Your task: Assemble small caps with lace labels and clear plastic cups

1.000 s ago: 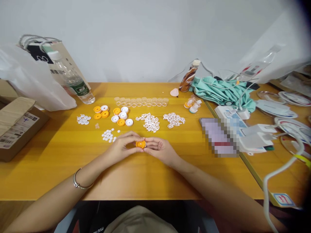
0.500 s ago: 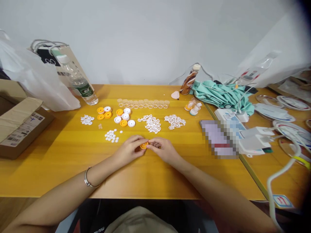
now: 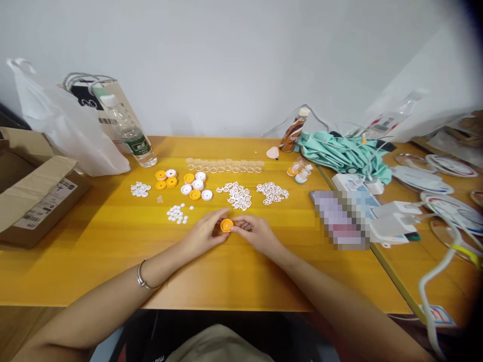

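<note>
A small orange round cap (image 3: 227, 224) is pinched between the fingertips of my left hand (image 3: 204, 234) and my right hand (image 3: 253, 233), just above the yellow wooden table (image 3: 113, 256). Behind the hands lie orange and white caps (image 3: 188, 184), piles of small white discs (image 3: 177, 213), two heaps of white lattice pieces (image 3: 236, 195) and a row of clear little cups (image 3: 225, 165). A silver bracelet sits on my left wrist.
A cardboard box (image 3: 33, 201), a white plastic bag (image 3: 64, 130) and a water bottle (image 3: 130, 133) stand at the left. A brown drink bottle (image 3: 294, 130), green cloth (image 3: 343, 153), chargers, cables and plates crowd the right side.
The view has tilted slightly, so everything sits lower and further right in frame. My hands have turned the orange cap so its flat face now shows; they stay together on it.
</note>
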The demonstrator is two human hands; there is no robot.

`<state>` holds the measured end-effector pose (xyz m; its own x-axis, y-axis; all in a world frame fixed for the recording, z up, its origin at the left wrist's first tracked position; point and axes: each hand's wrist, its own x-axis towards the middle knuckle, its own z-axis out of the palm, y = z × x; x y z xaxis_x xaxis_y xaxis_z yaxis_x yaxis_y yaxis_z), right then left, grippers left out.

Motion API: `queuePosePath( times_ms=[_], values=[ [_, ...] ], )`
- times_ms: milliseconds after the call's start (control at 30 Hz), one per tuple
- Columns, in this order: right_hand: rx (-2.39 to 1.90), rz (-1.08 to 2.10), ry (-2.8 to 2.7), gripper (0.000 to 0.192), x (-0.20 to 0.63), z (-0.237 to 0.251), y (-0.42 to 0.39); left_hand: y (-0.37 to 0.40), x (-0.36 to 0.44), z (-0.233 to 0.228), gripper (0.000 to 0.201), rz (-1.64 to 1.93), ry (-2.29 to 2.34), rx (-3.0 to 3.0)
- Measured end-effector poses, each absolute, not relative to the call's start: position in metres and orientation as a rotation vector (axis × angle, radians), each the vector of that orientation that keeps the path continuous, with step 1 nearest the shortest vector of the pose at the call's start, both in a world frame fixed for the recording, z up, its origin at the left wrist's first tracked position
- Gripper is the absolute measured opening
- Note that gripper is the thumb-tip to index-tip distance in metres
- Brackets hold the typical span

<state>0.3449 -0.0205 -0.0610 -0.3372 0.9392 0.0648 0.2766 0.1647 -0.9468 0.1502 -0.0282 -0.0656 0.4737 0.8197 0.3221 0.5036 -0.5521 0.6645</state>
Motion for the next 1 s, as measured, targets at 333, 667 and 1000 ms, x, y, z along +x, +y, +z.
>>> queuePosePath(
  times_ms=[333,667,1000],
  values=[
    [-1.371,0.739,-1.620,0.033,0.391,-0.048,0.013,-0.031,0.136,-0.036,0.061,0.634,1.186,2.345],
    [-1.476,0.451,-2.058,0.021,0.434,-0.052,0.038,-0.028,0.127,-0.060,0.095,0.153,1.244,2.553],
    [-1.408,0.351,-1.947,0.024,0.422,-0.048,0.032,-0.029,0.127,-0.064,0.093,0.184,1.246,2.626]
  ],
)
